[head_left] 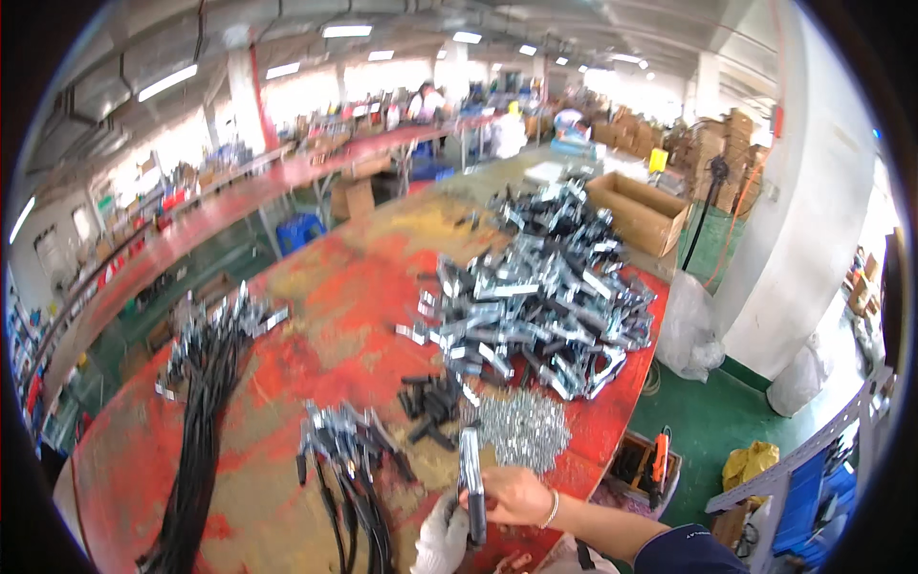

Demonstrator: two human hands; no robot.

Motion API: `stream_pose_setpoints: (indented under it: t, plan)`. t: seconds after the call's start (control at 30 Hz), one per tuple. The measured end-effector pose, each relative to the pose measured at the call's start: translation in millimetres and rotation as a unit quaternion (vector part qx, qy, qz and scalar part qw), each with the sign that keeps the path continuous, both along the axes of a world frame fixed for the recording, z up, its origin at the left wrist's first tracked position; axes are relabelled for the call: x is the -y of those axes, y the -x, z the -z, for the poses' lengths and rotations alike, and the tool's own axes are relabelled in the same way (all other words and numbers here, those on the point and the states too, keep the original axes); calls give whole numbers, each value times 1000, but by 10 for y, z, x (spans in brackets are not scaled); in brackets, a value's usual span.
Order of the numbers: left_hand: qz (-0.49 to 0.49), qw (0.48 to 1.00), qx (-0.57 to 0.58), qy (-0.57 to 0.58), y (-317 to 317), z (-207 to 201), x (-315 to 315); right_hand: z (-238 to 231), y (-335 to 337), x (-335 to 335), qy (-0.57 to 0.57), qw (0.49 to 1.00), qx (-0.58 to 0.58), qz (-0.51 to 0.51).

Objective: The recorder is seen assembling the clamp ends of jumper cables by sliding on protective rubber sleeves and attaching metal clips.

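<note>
Close to the table's front edge, my left hand, in a white glove, is closed round the lower part of a silver metal lever with a black grip. The lever stands nearly upright. My bare right hand, a beaded bracelet at its wrist, pinches the same piece from the right; its fingertips are partly hidden. Just beyond the hands lie a heap of small silver metal parts and a little pile of black grips or sleeves. A large heap of similar silver and black levers rises behind them.
Left of my hands lie a bundle of metal pieces with black hoses and a longer hose bundle. An open cardboard box sits at the table's far right. Beside the right edge stand a crate with an orange-handled tool and a white pillar.
</note>
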State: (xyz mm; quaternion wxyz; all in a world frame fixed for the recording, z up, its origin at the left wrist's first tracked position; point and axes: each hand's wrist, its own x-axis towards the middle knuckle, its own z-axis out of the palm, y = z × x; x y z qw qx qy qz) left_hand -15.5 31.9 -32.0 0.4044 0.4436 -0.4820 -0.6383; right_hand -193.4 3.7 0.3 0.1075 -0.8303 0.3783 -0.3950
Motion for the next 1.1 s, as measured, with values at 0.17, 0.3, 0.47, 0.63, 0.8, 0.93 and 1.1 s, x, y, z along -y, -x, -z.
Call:
stream_pose_setpoints:
  t: [0.17, 0.3, 0.47, 0.63, 0.8, 0.93, 1.1]
  plan:
    - [14, 994, 89, 65, 84, -163, 81, -27, 127, 5, 17, 997, -32, 65]
    - [20, 994, 105, -20, -36, -277, 17, -16, 49, -6, -33, 998, 0, 51]
    - [29, 996, 86, -18, -47, -186, 12, -55, -38, 6, -30, 998, 7, 46]
    - [30, 997, 57, -45, -30, -142, 31, -43, -92, 73, -31, 999, 20, 33]
    - [26, 996, 75, -30, -18, -169, 43, -55, -60, 69, -67, 997, 12, 40]
    - [29, 996, 79, -12, -34, -195, 51, -38, -71, 66, -56, 997, 34, 39]
    - [22, 997, 76, 1, -18, -99, 16, 29, -79, 42, -38, 997, 56, 31]
